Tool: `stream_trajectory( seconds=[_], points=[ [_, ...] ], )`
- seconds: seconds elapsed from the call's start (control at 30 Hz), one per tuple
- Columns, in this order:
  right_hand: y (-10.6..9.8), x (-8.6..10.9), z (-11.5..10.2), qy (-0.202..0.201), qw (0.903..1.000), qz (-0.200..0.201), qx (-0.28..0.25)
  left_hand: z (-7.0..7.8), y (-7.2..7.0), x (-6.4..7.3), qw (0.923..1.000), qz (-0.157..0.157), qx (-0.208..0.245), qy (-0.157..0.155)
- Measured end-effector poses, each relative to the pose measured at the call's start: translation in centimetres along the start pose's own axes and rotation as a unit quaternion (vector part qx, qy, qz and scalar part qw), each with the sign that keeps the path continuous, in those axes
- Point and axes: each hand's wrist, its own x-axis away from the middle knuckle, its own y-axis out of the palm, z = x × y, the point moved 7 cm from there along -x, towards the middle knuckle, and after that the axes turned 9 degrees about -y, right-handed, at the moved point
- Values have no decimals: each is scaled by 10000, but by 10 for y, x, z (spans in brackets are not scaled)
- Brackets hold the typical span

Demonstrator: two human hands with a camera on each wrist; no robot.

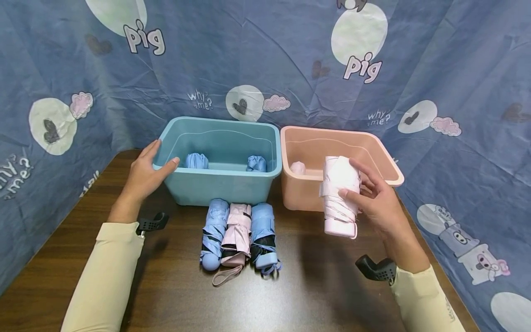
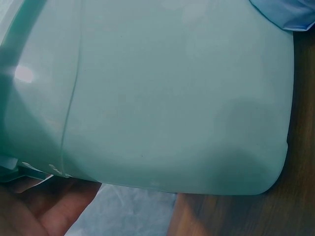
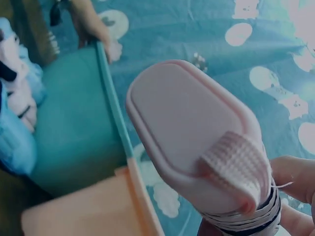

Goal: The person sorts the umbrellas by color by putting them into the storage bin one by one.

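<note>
Right hand [image 1: 375, 198]: thumb and fingers grasping a pale pink folded fabric umbrella [image 1: 341, 184].
Pink umbrella: upright, at the front rim of the peach rectangular plastic bin [image 1: 300, 196].
Left hand [image 1: 145, 173]: grasping nothing, fingers loosely extended on the left rim of the teal rectangular plastic bin [image 1: 220, 189].
Teal bin: two blue fabric bundles [image 1: 197, 161] inside.
Peach bin: one pale pink bundle [image 1: 297, 168].
Brown wood-grain table [image 1: 182, 299]: three folded umbrellas [image 1: 238, 230], blue, pink, blue.

Brown wood-look table [image 1: 174, 299] | teal bin [image 1: 220, 188] | peach bin [image 1: 302, 193] beside it | three folded umbrellas [image 1: 239, 230] (pink between two blues)
</note>
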Motion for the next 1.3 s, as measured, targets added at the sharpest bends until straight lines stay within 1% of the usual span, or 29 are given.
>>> stream_trajectory(
  seconds=[0.07,0.17,0.23,0.37,0.47,0.6,0.8,0.93,1.0,1.1,1.3],
  points=[
    [-5,-9,-2,-7,9999,97,-120,0,0,0,10000,3,-14,4],
    [-11,-22,-3,5,9983,284,-504,0,-1,0,10000,37,-23,30],
    [-15,-32,-2,48,9969,429,-657,1,-1,0,10000,36,-10,38],
    [-24,-50,1,237,9961,670,-515,1,-1,1,10000,8,8,31],
    [-29,-63,4,336,9966,718,-242,1,-1,1,10000,9,-13,22],
    [-33,-79,9,414,9957,794,-217,1,-1,2,10000,-10,-8,-5],
    [-34,-103,22,437,9958,786,-164,2,-2,1,10000,25,-10,-5],
    [-34,-117,34,597,9947,821,-163,1,-1,1,10000,-25,8,-42],
    [-34,-122,41,692,9937,860,-204,1,0,1,10000,-53,19,-65],
    [-34,-128,49,764,9934,806,-303,0,0,1,9999,-59,10,-87],
    [-36,-137,66,849,9946,586,-116,-1,1,0,10000,-30,16,-62]
  ],
)
